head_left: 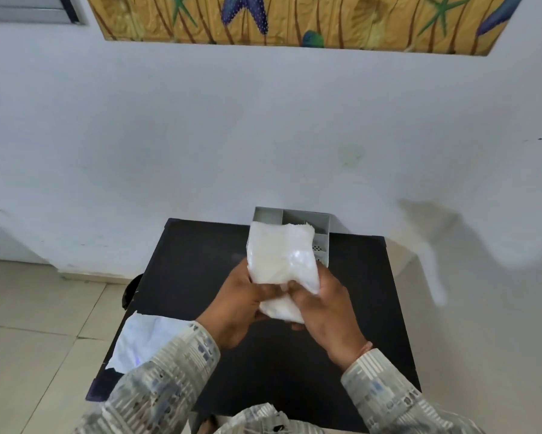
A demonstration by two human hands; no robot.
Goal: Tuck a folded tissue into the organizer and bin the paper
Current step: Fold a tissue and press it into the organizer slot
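Two hands [282,303] gripping soft glossy tissue pack [282,258].

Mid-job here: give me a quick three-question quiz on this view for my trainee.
1. True or false: both hands hold the tissue pack.
2. Where is the organizer? A) far edge of the table, by the wall B) on the floor
3. Fill in: the loose paper lies on the table's near ____ corner.

Key: 1 true: left hand and right hand grip its lower end. 2 A. 3 left.
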